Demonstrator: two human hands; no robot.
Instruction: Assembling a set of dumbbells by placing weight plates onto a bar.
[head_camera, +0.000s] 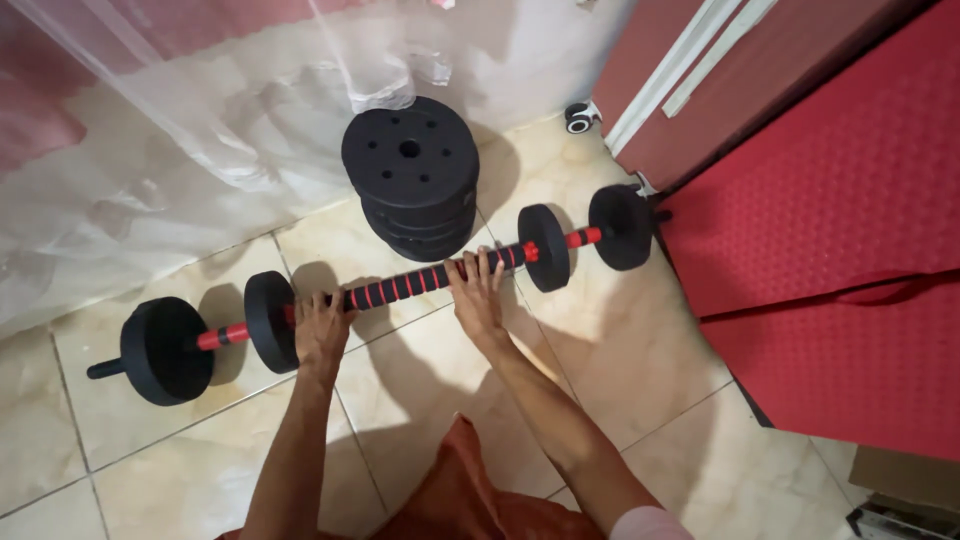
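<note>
A barbell lies across the tiled floor, its bar (405, 285) black with red rings. My left hand (322, 328) grips the bar near two black plates (268, 320) at the left end. My right hand (477, 290) wraps the bar beside the inner right plate (545, 247). A second plate (620, 226) sits further out on the right end. The outer left plate (163, 350) is the largest.
A stack of black weight plates (410, 175) stands just behind the bar. A red textured mat (830, 230) leans at the right. A sheer curtain (180, 110) hangs at the back left. A small caster wheel (578, 118) shows near the wall.
</note>
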